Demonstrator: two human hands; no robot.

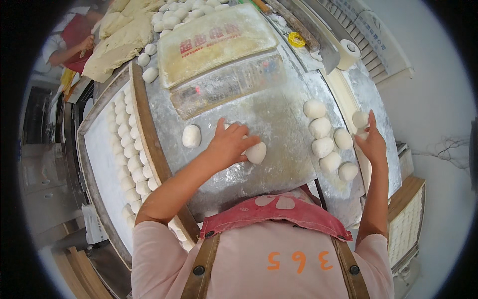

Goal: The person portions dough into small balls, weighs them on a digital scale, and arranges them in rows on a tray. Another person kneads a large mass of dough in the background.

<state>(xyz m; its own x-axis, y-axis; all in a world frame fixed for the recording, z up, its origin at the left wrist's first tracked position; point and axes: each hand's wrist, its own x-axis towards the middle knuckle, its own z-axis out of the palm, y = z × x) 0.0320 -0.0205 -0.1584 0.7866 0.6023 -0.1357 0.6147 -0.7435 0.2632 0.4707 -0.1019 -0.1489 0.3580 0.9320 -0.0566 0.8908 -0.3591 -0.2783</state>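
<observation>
My left hand point(230, 146) is cupped over the floured metal table, its fingers curled against a round white dough ball point(257, 153). A second pale piece shows just past its fingertips, mostly hidden. To its left sits another dough ball point(191, 136), apart from the hand. At the right side my right hand point(372, 143) grips a dough ball point(360, 119) between thumb and fingers, over a long pale strip. Beside that strip, several dough balls point(322, 128) stand in a loose cluster on the metal surface.
A wooden-edged tray point(141, 107) with rows of dough balls lies left. At the back are a floury plastic box point(219, 42), a large dough slab point(117, 42) and more balls. A tape-like white roll point(349, 51) stands back right. Another person point(74, 42) works far left.
</observation>
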